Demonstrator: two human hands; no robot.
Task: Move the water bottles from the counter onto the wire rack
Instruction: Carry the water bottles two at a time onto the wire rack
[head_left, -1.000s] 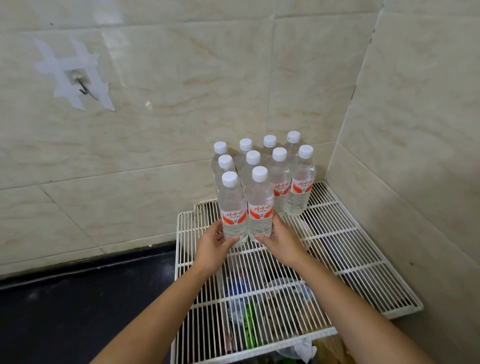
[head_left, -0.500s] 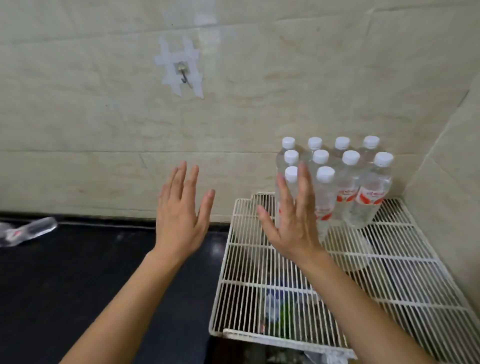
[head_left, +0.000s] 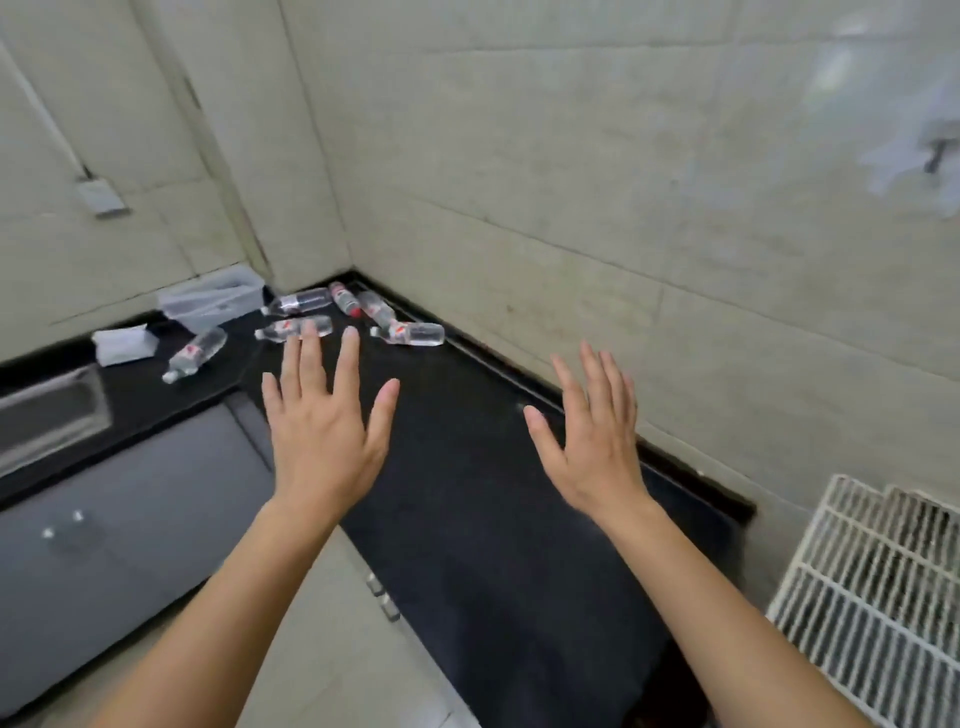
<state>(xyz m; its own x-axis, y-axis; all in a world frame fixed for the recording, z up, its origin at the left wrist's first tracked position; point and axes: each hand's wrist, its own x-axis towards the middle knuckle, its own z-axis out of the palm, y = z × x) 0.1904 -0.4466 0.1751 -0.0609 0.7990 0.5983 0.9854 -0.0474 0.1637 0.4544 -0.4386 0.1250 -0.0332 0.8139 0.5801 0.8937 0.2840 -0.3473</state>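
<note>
Several clear water bottles with red-and-white labels lie on their sides in the far corner of the black counter (head_left: 483, 499): one (head_left: 415, 333) nearest the wall, one (head_left: 291, 328) just past my left fingertips, one (head_left: 195, 353) further left. My left hand (head_left: 324, 426) and my right hand (head_left: 592, 436) hover over the counter, palms down, fingers spread, holding nothing. A corner of the white wire rack (head_left: 878, 587) shows at the lower right. The bottles standing on it are out of view.
A clear plastic box (head_left: 213, 300) and a white packet (head_left: 124, 343) sit on the counter near the lying bottles. A steel sink (head_left: 49, 415) is at the left. Grey cabinet fronts (head_left: 135, 530) run below the counter. Tiled walls close the corner.
Both hands let go of two bottles on the rack and opened. My view swung left, away from the rack, to the counter corner with the lying bottles.
</note>
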